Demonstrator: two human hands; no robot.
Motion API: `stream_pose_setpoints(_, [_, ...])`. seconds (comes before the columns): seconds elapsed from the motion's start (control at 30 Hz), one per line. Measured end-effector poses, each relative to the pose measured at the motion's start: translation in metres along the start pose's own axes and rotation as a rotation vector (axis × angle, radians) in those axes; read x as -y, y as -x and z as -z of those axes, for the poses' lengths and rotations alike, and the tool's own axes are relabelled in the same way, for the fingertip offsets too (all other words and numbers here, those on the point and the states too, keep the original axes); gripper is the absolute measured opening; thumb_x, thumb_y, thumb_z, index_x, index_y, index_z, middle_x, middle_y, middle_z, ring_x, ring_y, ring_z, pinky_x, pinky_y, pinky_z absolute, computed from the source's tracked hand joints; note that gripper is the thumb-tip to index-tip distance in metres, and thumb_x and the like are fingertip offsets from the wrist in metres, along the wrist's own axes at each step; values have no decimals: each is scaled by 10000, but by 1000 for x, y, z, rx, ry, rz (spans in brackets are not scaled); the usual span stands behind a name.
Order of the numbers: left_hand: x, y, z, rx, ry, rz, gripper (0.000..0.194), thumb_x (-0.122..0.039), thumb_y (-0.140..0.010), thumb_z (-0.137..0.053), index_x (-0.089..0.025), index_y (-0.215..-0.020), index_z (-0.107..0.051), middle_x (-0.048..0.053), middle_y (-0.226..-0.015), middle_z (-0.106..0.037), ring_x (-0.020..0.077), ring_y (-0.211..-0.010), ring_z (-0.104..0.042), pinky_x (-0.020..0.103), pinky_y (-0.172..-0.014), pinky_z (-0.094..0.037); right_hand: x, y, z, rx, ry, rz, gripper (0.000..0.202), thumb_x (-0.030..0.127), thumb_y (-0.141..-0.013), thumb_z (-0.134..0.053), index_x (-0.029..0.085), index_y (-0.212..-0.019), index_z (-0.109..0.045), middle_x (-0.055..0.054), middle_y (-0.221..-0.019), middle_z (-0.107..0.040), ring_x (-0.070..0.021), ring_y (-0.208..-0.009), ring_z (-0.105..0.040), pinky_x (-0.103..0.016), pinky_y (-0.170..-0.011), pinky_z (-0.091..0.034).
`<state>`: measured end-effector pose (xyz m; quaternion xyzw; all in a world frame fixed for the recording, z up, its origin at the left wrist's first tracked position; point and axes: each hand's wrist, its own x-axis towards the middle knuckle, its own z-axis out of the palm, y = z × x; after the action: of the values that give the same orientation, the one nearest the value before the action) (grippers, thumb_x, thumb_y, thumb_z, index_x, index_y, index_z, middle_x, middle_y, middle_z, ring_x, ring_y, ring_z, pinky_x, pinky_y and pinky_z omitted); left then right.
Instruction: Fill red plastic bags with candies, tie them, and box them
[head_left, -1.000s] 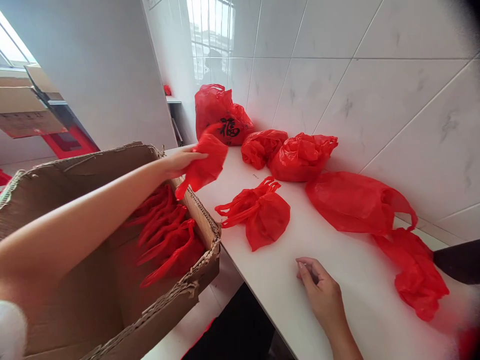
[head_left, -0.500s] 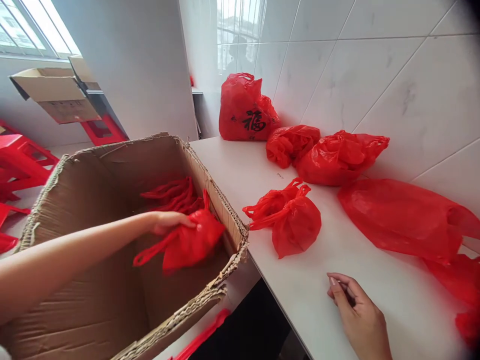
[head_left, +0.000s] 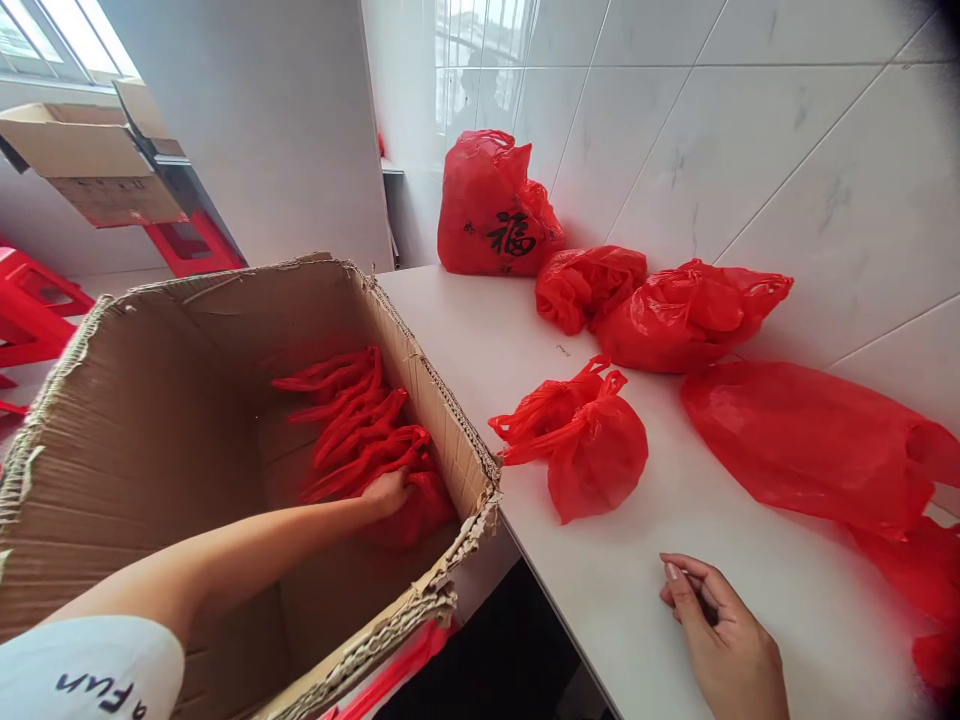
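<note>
Deep in the large cardboard box [head_left: 172, 420], my left hand [head_left: 386, 493] is closed on a red plastic bag [head_left: 421, 512] near the box's right wall. Several other red plastic bags lie in a row beyond it, their handles pointing left. My right hand [head_left: 724, 630] rests on the white table [head_left: 592, 570] with its fingers curled in and thumb against the index finger; nothing shows in it. Closest to it on the table, a tied red plastic bag [head_left: 600, 455] sits with another red bag [head_left: 536, 410] partly behind it.
Along the tiled wall stand a red bag with black characters [head_left: 495, 210], crumpled red bags [head_left: 690, 315] and a long flattened red bag [head_left: 802, 440]. At the left are red stools [head_left: 34, 310] and another cardboard box [head_left: 97, 160]. The open box's rim is ragged.
My left hand has lowered the red bag further into the box, beside the row of bags. My right hand has stayed on the table. The view has shifted slightly.
</note>
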<state>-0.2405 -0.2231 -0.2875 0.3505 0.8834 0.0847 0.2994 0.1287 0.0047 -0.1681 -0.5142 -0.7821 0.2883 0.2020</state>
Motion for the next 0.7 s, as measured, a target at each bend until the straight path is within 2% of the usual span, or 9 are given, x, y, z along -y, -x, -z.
stream_pose_setpoints(0.2, [8, 14, -11, 15, -84, 22, 372, -375, -904, -555, -151, -1201, -554, 97, -1146, -606, 223, -1000, -605, 436, -862, -500, 1, 0, 1, -13, 20, 47, 462, 642, -800, -484, 237, -941, -654, -25, -743, -690, -185, -708, -682, -216, -587, -502])
stream_pose_setpoints(0.33, [3, 16, -2, 19, -115, 8, 370, -431, -898, -549, -144, -1127, -590, 79, -1052, -632, 198, -899, -623, 400, -794, -518, 1, 1, 1, -17, 29, 59, 448, 626, -807, -485, 236, -946, -656, -30, -749, -697, -188, -715, -687, -215, -584, -505])
stream_pose_setpoints(0.43, [-1, 17, 11, -76, -134, -43, 308, -399, -911, -521, -155, -1078, -607, 90, -1122, -608, 222, -1010, -585, 427, -865, -478, 1, 1, 1, -4, 22, 46, 449, 626, -801, -484, 239, -950, -657, -26, -752, -701, -187, -725, -689, -216, -607, -513])
stream_pose_setpoints(0.53, [-1, 21, 23, -168, -136, -61, 281, -351, -915, -459, -195, -1107, -590, 110, -1168, -586, 274, -1097, -537, 427, -895, -437, 1, 0, 1, -2, 24, 50, 460, 632, -793, -482, 235, -939, -662, -31, -745, -702, -190, -711, -690, -217, -585, -512])
stream_pose_setpoints(0.6, [-2, 26, 27, -184, -123, -53, 314, -345, -886, -461, -197, -1145, -559, 132, -1159, -584, 304, -1089, -534, 436, -884, -430, 0, -1, 2, -11, 34, 57, 449, 623, -793, -489, 234, -929, -667, -32, -743, -704, -190, -699, -690, -215, -568, -511])
stream_pose_setpoints(0.7, [-11, 40, 22, -167, -81, -99, 393, -335, -847, -491, -187, -1211, -509, 158, -1255, -523, 342, -1188, -458, 493, -972, -365, -1, -2, 3, -10, 47, 66, 435, 613, -791, -500, 234, -915, -673, -30, -733, -706, -189, -675, -689, -211, -542, -510])
